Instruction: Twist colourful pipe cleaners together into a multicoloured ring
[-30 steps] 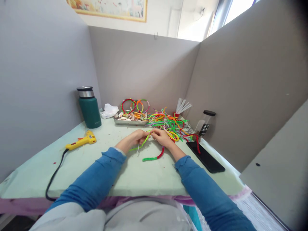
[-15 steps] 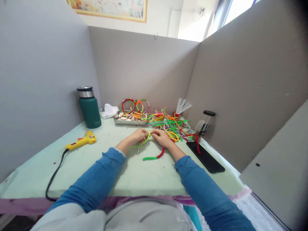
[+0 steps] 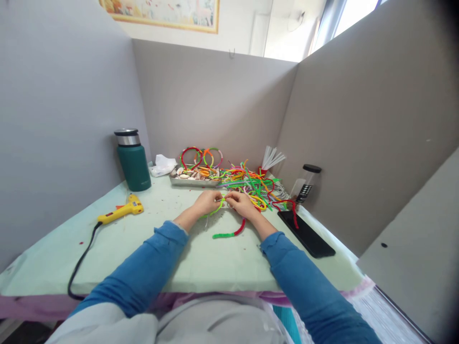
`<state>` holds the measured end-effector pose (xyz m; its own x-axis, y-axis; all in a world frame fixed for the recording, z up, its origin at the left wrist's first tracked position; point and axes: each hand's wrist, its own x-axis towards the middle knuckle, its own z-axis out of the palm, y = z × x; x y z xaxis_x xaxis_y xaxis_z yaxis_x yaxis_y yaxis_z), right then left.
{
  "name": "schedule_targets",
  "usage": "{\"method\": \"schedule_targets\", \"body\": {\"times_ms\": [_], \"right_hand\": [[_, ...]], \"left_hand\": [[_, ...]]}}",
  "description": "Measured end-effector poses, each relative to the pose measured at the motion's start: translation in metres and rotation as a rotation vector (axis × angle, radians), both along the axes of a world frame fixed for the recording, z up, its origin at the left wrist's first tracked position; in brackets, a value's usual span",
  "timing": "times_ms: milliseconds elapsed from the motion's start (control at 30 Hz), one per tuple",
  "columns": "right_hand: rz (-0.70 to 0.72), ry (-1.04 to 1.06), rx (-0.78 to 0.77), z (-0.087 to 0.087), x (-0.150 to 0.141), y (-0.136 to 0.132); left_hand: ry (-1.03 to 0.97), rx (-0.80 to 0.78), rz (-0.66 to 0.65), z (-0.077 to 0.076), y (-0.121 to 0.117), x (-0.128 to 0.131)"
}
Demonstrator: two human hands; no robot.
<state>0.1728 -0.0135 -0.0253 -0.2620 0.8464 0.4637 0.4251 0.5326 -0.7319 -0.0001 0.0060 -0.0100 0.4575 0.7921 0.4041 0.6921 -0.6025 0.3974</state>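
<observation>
My left hand (image 3: 208,201) and my right hand (image 3: 241,204) meet low over the middle of the table, fingertips almost touching. Both are closed in a pinch on a thin yellow-green pipe cleaner (image 3: 215,210), whose free part slants down to the left below my left fingers. A small pale strand (image 3: 207,221) hangs beneath it; its kind is unclear. From under my right hand a red and green fuzzy strip (image 3: 224,235) curves down onto the table. My fingers hide where the pieces join.
Behind my hands lie a metal tray (image 3: 195,183) of shells and a heap of coloured pipe cleaners (image 3: 247,177). A yellow glue gun (image 3: 124,210) and green bottle (image 3: 134,165) are at left. A black phone (image 3: 308,235) and clear bottle (image 3: 306,186) are at right. Grey partitions (image 3: 215,95) surround the table.
My left hand has shifted slightly right, closer to my right fingertips, and the yellow-green pipe cleaner's free end has moved with it. My right hand stays nearly where it was.
</observation>
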Motion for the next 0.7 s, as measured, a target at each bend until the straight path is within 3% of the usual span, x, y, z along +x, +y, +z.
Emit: {"method": "schedule_targets", "body": {"times_ms": [500,700], "right_hand": [[0.01,0.009,0.006,0.0023,0.0,-0.0024],[0.026,-0.004,0.034,0.0034,-0.0005,-0.0047]], "left_hand": [[-0.077,-0.022,-0.009,0.0046,-0.0003,0.0004],[-0.276,-0.349,0.014,0.0046,0.0008,-0.0006]]}}
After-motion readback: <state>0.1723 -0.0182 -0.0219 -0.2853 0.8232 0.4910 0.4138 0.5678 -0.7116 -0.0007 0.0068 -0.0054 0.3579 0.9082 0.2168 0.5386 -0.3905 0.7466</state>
